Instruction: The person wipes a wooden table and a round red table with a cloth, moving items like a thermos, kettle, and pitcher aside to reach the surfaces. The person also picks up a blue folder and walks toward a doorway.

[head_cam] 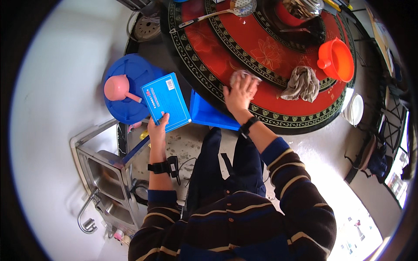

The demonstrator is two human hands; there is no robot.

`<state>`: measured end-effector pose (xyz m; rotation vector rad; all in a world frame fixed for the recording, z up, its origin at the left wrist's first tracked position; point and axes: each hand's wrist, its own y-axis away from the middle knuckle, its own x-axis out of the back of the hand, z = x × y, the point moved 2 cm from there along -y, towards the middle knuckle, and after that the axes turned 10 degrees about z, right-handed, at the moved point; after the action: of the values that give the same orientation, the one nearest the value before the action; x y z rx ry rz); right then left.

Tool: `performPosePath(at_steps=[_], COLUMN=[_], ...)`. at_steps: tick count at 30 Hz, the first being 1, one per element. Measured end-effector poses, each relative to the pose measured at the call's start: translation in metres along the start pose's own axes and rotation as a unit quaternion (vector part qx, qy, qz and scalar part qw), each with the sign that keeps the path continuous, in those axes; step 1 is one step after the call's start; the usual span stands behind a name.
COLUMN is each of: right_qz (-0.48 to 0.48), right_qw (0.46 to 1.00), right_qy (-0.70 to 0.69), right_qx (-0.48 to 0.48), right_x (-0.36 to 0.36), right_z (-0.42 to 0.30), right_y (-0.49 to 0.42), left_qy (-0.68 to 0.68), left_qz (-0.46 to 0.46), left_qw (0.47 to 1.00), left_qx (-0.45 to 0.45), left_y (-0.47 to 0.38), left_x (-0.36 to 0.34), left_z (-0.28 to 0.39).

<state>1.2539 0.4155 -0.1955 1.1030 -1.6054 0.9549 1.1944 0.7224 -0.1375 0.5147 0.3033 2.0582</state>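
My left hand grips the lower left corner of a thin blue book, thumb on its upper face. That face bears a barcode and printed writing. The book is held in the air, left of the round red-and-black table. On the tabletop, my right hand lies over a crumpled whitish cloth or tissue, which is partly hidden beneath the fingers. A crumpled grey-beige rag rests on the table to the right of this hand. Beyond it sits an orange plastic ladle.
A slotted skimmer and a glass jar are farther back on the table. A pink dipper lies on a blue lid at left. A blue bin stands under the table edge, a steel sink lower left, a white bucket right.
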Motion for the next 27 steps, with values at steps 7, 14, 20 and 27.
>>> performPosePath(at_steps=[7,14,20,27], right_qz=[0.057,0.042,0.135,0.137], right_qw=[0.984,0.985,0.989,0.981], right_qy=[-0.071,-0.034,-0.049,0.036], right_qx=[0.152,0.165,0.021,-0.131], right_x=[-0.018,0.028,0.066,0.079], right_z=[-0.075,0.036,0.159,0.303], right_y=[-0.012,0.061,0.115,0.158], left_qy=[0.023,-0.024,-0.073,-0.065], left_qz=[-0.053,-0.168,-0.241,-0.332], left_qw=[0.997,0.985,0.966,0.941], left_qx=[-0.050,-0.037,-0.050,-0.028], left_y=[0.006,0.028,0.075,0.156], left_x=[-0.026,-0.072,-0.116,-0.151], left_z=[0.023,0.052,0.056,0.061])
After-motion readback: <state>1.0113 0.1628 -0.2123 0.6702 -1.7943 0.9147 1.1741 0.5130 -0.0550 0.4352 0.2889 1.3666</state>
